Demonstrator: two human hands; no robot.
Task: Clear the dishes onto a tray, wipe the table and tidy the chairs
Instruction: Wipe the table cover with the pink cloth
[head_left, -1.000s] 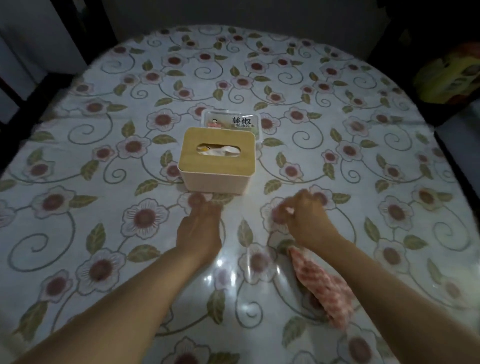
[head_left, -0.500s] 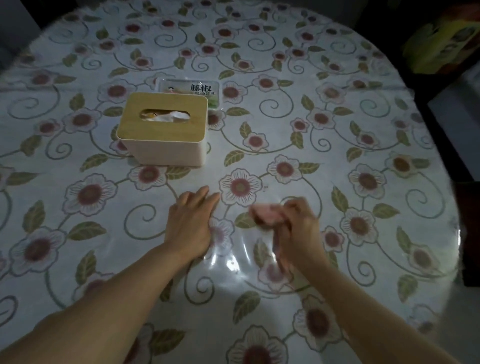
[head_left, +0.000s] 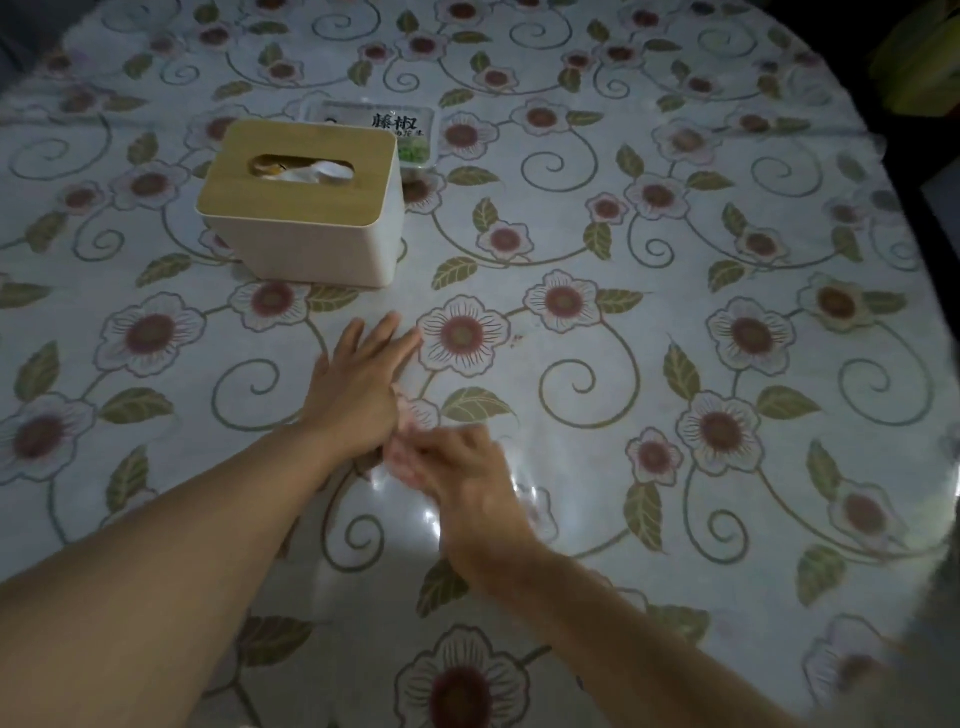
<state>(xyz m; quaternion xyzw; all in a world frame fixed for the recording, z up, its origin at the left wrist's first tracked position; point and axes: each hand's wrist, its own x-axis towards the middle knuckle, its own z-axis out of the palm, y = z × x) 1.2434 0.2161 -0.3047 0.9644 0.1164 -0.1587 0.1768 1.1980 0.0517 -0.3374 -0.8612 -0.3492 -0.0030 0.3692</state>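
Note:
The round table (head_left: 675, 291) wears a glossy white cover printed with dark red flowers and green leaves. My left hand (head_left: 358, 384) lies flat on it, palm down, fingers together and stretched toward the far side. Just right of its wrist my right hand (head_left: 457, 462) is closed on a bunched pink cloth (head_left: 402, 460), only a blurred bit of which shows between the fingers. The two hands almost touch. No dishes or tray are in view.
A white tissue box with a wooden lid (head_left: 306, 202) stands beyond my left hand. A small packet with printed characters (head_left: 400, 135) lies behind it. The table's curved right edge (head_left: 930, 332) meets dark floor; something yellow-green (head_left: 919, 62) sits at the top right.
My right hand has swept the pink cloth leftward and closer, up beside my left wrist. The view has shifted right and down, so the tissue box sits further left.

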